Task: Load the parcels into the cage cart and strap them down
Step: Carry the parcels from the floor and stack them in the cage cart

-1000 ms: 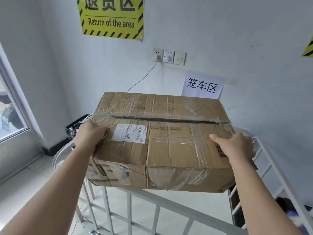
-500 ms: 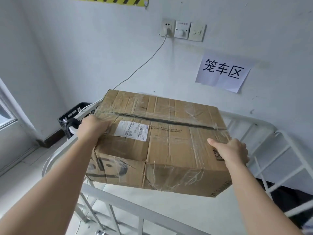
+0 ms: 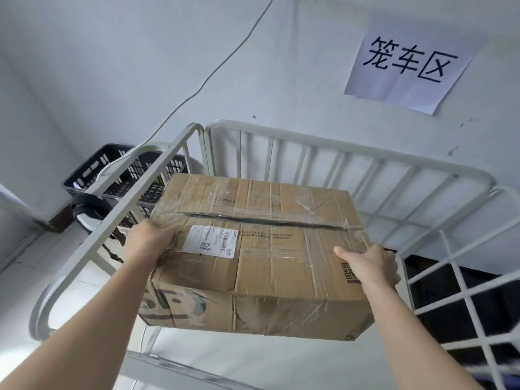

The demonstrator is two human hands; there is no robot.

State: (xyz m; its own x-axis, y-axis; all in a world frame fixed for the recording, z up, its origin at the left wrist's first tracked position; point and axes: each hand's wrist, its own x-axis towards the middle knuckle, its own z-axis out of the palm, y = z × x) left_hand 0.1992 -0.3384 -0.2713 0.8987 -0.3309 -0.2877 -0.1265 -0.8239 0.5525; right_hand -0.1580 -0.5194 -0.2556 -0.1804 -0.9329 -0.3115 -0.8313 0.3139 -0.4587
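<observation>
Between left hand (image 3: 150, 239), right hand (image 3: 371, 266): parcel (image 3: 267, 271)

We look through one wide-angle camera on our head, facing forward and down, close above the parcel (image 3: 253, 249). The far rail of the cage cart (image 3: 346, 147) sits at twelve o'clock against the wall (image 3: 140, 66).

Box (image 3: 253, 263) is hiding the fingers of left hand (image 3: 149, 239) and right hand (image 3: 371, 266). Label (image 3: 209, 243) print is coming out too small to read. Cart (image 3: 394, 159) is running off the bottom and right edges.
</observation>
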